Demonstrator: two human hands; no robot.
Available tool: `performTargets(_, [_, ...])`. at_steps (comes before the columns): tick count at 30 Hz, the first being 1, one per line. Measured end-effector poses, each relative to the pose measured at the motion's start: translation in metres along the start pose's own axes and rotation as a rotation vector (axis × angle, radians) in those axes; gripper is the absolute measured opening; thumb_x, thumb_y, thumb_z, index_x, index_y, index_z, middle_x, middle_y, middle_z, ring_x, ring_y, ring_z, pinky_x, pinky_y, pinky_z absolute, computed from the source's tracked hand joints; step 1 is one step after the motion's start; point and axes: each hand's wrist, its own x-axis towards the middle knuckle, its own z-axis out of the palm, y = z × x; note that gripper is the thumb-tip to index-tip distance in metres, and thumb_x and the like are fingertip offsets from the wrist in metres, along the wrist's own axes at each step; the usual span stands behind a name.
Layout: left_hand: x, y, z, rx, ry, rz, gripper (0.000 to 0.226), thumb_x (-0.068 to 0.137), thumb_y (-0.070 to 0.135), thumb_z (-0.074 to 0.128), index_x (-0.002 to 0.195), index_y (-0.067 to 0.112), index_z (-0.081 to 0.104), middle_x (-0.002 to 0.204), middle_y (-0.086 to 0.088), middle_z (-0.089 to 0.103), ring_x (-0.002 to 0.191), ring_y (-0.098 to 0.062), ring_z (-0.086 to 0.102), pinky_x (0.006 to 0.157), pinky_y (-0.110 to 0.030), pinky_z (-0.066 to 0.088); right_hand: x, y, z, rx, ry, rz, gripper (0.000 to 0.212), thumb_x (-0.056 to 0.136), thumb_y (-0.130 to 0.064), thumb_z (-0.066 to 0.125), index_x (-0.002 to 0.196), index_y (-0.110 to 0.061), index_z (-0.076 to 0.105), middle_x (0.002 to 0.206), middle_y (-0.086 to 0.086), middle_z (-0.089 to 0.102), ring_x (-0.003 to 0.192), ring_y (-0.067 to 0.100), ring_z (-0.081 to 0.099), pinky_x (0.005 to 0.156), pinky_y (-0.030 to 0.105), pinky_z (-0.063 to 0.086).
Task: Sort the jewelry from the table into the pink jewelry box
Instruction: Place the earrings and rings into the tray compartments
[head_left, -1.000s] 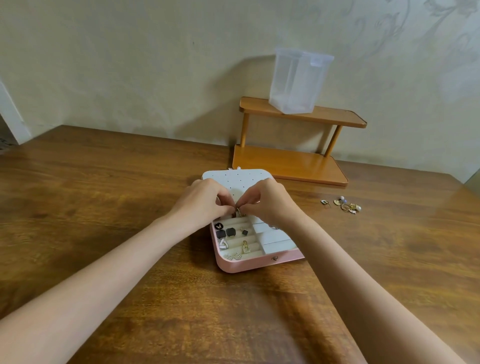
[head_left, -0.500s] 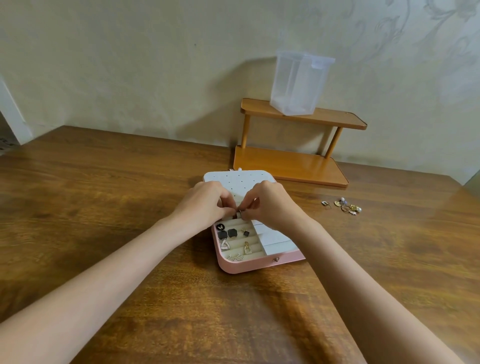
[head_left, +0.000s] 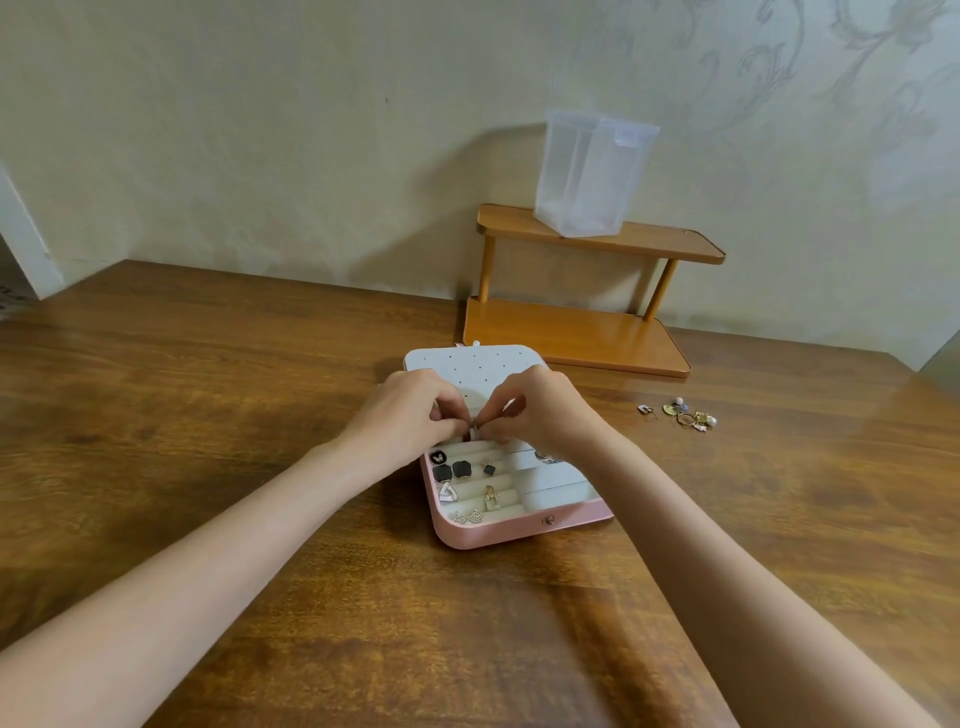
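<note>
The pink jewelry box (head_left: 519, 532) lies open on the wooden table, its white dotted lid (head_left: 467, 364) folded back. Several earrings and charms sit in its cream ring rolls, among them two black square studs (head_left: 451, 471). My left hand (head_left: 410, 415) and my right hand (head_left: 540, 410) meet over the back rows of the box. Together their fingertips pinch a small ring (head_left: 472, 432) standing at the top roll. A little heap of loose jewelry (head_left: 688, 414) lies on the table to the right.
A two-tier wooden shelf (head_left: 576, 332) stands behind the box against the wall, with a clear plastic container (head_left: 592, 176) on its top tier. Bare table stretches to the left and front.
Both hands have dipped slightly lower toward the top ring roll, keeping the ring between their fingertips. The box and loose jewelry have not moved.
</note>
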Motion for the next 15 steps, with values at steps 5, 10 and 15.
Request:
performTargets(5, [0.001, -0.001, -0.001, -0.021, 0.006, 0.001, 0.009, 0.086, 0.019, 0.064, 0.089, 0.021, 0.073, 0.089, 0.008, 0.066, 0.073, 0.0, 0.053, 0.059, -0.011, 0.036, -0.004, 0.011, -0.003, 0.126, 0.061, 0.013, 0.013, 0.083, -0.005, 0.066, 0.09, -0.009, 0.075, 0.085, 0.007, 0.072, 0.076, 0.02, 0.067, 0.068, 0.029, 0.057])
performTargets(10, [0.006, -0.001, -0.003, -0.032, 0.007, -0.013, 0.007, 0.085, 0.02, 0.066, 0.086, 0.023, 0.072, 0.088, 0.011, 0.066, 0.075, 0.0, 0.055, 0.062, -0.015, 0.04, -0.005, 0.026, -0.023, 0.296, 0.113, 0.071, 0.013, 0.085, 0.003, 0.06, 0.094, 0.003, 0.07, 0.078, 0.012, 0.069, 0.063, 0.014, 0.066, 0.063, 0.018, 0.056])
performTargets(15, [0.017, 0.011, -0.001, -0.049, 0.033, 0.018, 0.009, 0.087, 0.019, 0.063, 0.085, 0.024, 0.071, 0.08, 0.017, 0.06, 0.073, 0.001, 0.052, 0.061, -0.012, 0.037, -0.007, 0.055, -0.061, 0.251, 0.298, 0.198, 0.013, 0.088, -0.002, 0.057, 0.091, -0.005, 0.069, 0.079, 0.007, 0.068, 0.07, 0.014, 0.065, 0.065, 0.019, 0.056])
